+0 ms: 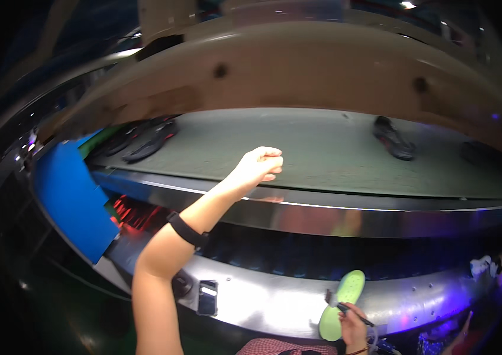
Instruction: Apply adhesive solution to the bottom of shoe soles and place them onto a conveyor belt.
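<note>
Reaching forward over the grey-green conveyor belt [304, 165], my left hand [260, 165] has its fingers loosely curled in, and I see nothing in them. A black band [187, 231] circles that forearm. Low on the right, my right hand [352, 326] grips a small brush [345, 307] by its dark handle. The brush head lies against a light green shoe sole [351, 287], which rests on the metal ledge [274, 296] nearest me. Part of the sole's edge is hidden behind the brush and my fingers.
Dark shoes [151, 142] sit at the belt's left, and another dark shoe [394, 141] farther right. A beige machine hood [298, 65] spans the belt. A blue panel [73, 195] stands left, near a red glow. A phone [207, 297] lies on the ledge. Someone's arm [462, 334] shows lower right.
</note>
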